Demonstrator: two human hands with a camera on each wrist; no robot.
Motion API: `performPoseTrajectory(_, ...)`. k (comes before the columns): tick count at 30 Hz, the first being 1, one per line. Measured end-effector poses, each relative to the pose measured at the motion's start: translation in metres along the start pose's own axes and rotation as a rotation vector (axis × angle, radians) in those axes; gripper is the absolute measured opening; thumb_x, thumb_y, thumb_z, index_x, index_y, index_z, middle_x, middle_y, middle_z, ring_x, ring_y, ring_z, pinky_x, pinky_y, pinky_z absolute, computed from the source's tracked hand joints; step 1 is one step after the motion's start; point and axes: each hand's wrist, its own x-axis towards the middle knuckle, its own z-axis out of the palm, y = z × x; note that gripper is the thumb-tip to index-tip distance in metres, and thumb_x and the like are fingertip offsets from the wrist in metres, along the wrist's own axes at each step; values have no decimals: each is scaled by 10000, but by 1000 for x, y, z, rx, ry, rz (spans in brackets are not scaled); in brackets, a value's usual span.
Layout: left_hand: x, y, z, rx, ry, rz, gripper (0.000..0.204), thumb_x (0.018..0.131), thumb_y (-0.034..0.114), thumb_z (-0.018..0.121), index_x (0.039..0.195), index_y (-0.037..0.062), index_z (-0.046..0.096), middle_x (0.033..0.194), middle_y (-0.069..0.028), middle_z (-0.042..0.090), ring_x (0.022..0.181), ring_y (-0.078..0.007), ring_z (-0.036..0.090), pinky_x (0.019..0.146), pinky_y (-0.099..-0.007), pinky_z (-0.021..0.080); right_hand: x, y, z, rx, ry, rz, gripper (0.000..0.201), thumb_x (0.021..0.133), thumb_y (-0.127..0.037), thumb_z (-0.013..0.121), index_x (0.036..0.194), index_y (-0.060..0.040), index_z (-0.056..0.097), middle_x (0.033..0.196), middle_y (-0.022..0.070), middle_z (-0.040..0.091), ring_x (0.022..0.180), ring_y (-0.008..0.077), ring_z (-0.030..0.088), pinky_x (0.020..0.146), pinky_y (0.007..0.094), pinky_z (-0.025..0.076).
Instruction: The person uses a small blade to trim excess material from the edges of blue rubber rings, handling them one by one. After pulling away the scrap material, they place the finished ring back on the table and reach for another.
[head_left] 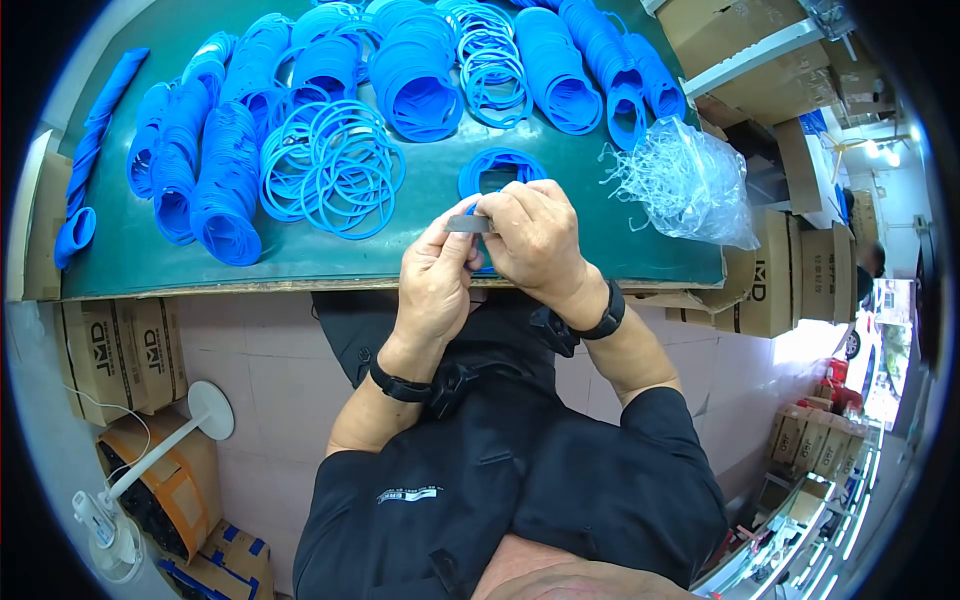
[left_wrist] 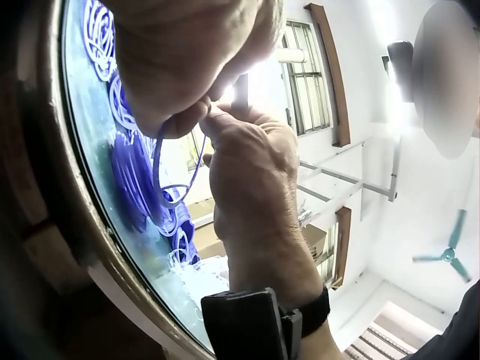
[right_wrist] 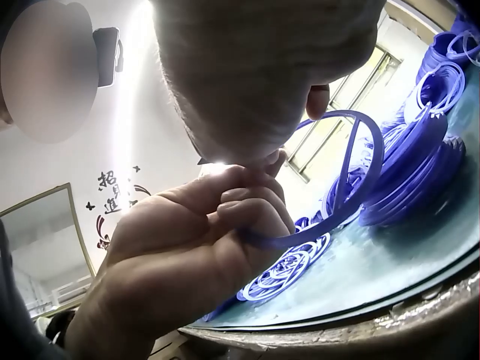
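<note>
In the head view, my left hand (head_left: 435, 270) and right hand (head_left: 535, 235) meet above the table's near edge. A flat grey metal blade (head_left: 466, 224) lies across the fingertips, its right end pinched by my right hand. My left hand (right_wrist: 187, 255) grips a thin blue ring (right_wrist: 367, 172), which loops out past the fingers in the right wrist view. That ring (left_wrist: 159, 169) hangs below the joined fingertips in the left wrist view, where my right hand (left_wrist: 255, 195) has curled fingers. The exact contact point is hidden by the fingers.
Bundles of blue rings (head_left: 420, 90) line the back and left of the green table (head_left: 330, 265). Loose rings (head_left: 335, 170) lie left of my hands, a small coil (head_left: 500, 160) just beyond them. A clear plastic bag (head_left: 700, 180) is at right; cartons (head_left: 765, 285) stand beside the table.
</note>
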Motion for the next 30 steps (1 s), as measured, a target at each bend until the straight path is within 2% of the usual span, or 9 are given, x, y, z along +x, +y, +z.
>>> performPoseTrajectory(3, -1, 1, 0, -42, 23, -8, 363, 1086, 126, 587, 1416, -22, 608, 1032, 15, 651, 818, -52, 507, 740, -208, 443, 0, -4, -5, 2, -73, 31, 334, 678, 8, 741, 973, -81, 611, 781, 52, 620, 670, 271, 608, 669, 391, 468)
performPoseTrajectory(6, -1, 2, -5, -101, 5, -11, 345, 1084, 128, 588, 1391, -25, 617, 1023, 17, 651, 799, -40, 497, 714, -199, 423, -4, -3, -5, 21, -70, 27, 334, 683, 13, 739, 977, -78, 606, 786, 62, 614, 669, 272, 600, 665, 393, 464)
performPoseTrajectory(9, 0, 3, -9, -186, -13, -64, 355, 1074, 144, 586, 1372, -48, 595, 1068, -18, 659, 818, -49, 534, 717, -217, 454, -4, -4, -7, 46, -64, 19, 333, 685, 17, 738, 976, -77, 605, 777, 62, 604, 670, 273, 592, 661, 392, 461)
performPoseTrajectory(12, 2, 0, -12, -206, 1, -89, 262, 1069, 140, 610, 1284, -3, 654, 1004, -7, 677, 765, -41, 527, 675, -206, 440, -8, -3, -6, 48, -77, 4, 336, 684, 20, 743, 974, -76, 603, 778, 64, 597, 672, 275, 587, 659, 389, 458)
performPoseTrajectory(15, 3, 3, -11, -225, 67, -129, 236, 1062, 142, 608, 1252, 5, 639, 1034, -30, 671, 836, -66, 584, 694, -234, 477, -13, -2, -7, 45, -116, 6, 348, 668, 22, 748, 967, -79, 601, 784, 69, 594, 676, 277, 587, 656, 388, 456)
performPoseTrajectory(17, 3, 9, -2, -133, 194, -89, 213, 1055, 146, 630, 1224, 20, 650, 972, -22, 651, 838, -93, 587, 714, -254, 487, -13, -4, -11, 65, -117, 3, 353, 659, 28, 747, 961, -79, 599, 786, 71, 591, 677, 278, 586, 654, 388, 455)
performPoseTrajectory(19, 8, 5, -17, -116, 183, -36, 208, 1053, 148, 635, 1216, 21, 654, 952, -19, 635, 836, -106, 582, 723, -265, 487, -14, -5, -14, 83, -117, 0, 357, 651, 34, 747, 954, -79, 597, 788, 73, 589, 678, 279, 585, 652, 388, 454)
performPoseTrajectory(22, 14, 10, -19, -115, 195, 53, 189, 1053, 143, 641, 1194, 19, 660, 919, -17, 604, 815, -117, 550, 737, -282, 475, -19, -6, -19, 144, -121, -34, 253, 709, -4, 718, 921, -69, 597, 777, 74, 562, 646, 272, 574, 634, 383, 446)
performPoseTrajectory(30, 33, 38, -45, -251, 372, 241, 138, 1067, 163, 640, 1144, 49, 630, 878, -1, 566, 772, -102, 532, 693, -259, 451, -56, 5, -52, 443, -241, 56, 341, 631, 54, 710, 924, -66, 582, 770, 78, 539, 655, 283, 523, 603, 387, 417)
